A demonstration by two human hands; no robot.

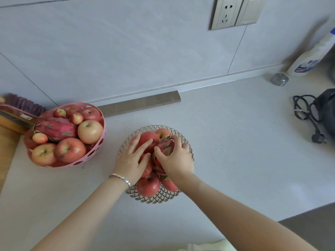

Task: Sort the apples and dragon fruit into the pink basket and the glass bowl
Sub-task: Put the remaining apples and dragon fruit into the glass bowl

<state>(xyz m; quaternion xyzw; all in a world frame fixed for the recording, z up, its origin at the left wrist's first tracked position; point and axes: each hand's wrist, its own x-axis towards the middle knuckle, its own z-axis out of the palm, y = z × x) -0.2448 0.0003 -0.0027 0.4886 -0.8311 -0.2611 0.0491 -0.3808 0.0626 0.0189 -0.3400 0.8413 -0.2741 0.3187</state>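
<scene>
A cut-glass bowl (154, 198) stands mid-counter, holding several red apples and a dragon fruit (165, 147). My right hand (176, 158) is wrapped around that dragon fruit inside the bowl. My left hand (132, 158), with a bracelet at the wrist, lies flat with spread fingers on a red apple (150, 138) in the bowl. To the left, the pink basket (96, 147) holds several apples, among them a pale one (90, 131), with another dragon fruit (58, 130) lying across them.
A metal bar (139, 104) lies along the wall base behind the basket. A wooden board (9, 127) and purple brush (23, 104) sit far left. At the right are a white bottle (311, 58), a small jar (279, 79) and a black cord with plug (308, 115).
</scene>
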